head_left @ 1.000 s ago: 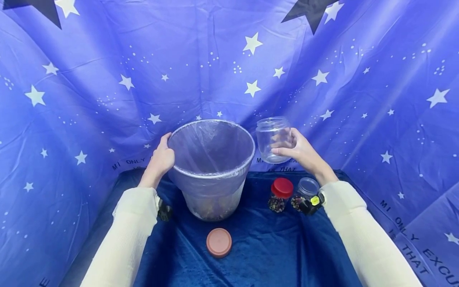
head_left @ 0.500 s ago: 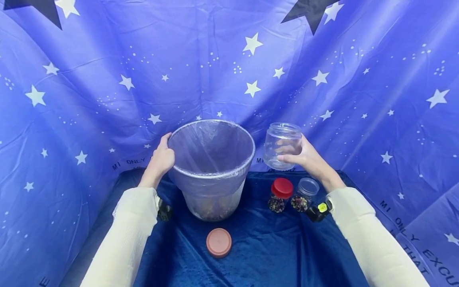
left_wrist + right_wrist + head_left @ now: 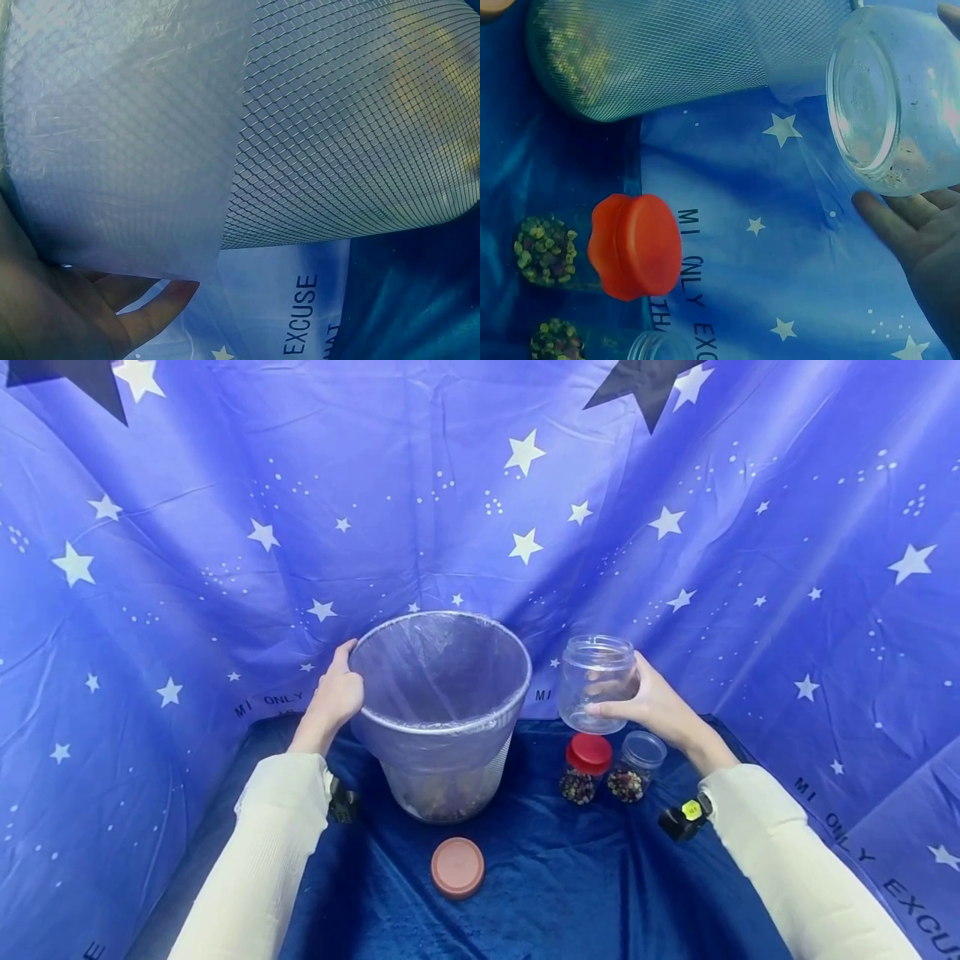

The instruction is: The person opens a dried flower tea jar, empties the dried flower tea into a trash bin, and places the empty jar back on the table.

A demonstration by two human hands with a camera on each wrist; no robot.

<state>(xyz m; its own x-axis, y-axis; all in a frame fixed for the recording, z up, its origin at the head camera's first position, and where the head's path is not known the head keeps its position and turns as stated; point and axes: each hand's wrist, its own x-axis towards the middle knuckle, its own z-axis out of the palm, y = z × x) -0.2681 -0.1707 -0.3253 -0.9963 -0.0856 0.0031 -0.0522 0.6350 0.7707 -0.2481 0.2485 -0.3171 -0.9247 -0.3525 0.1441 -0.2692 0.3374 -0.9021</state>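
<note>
My left hand [image 3: 337, 696] grips the left rim of a mesh waste bin [image 3: 450, 760], lined with a clear plastic bag folded over its edge. In the left wrist view, fingers [image 3: 161, 311] lie against the outside of the bag [image 3: 127, 165]. A clear jar [image 3: 592, 693] without a lid is held upright in my right hand [image 3: 651, 702], raised to the right of the bin. Seen from the right wrist, the jar [image 3: 900, 97] has small specks near its base and otherwise looks bare. Yellowish bits show through the mesh near the bin's bottom.
Below the held jar stand a red-lidded jar [image 3: 588, 756] and an open jar [image 3: 637, 756], both partly filled with mixed beans or grains. A pinkish-orange lid [image 3: 457, 867] lies on the dark blue cloth [image 3: 540, 893]. A starry curtain [image 3: 420, 485] encloses the back and sides.
My right hand has moved right and down with the clear jar, away from the bin and closer above the two small jars. The left hand stays on the bin's rim.
</note>
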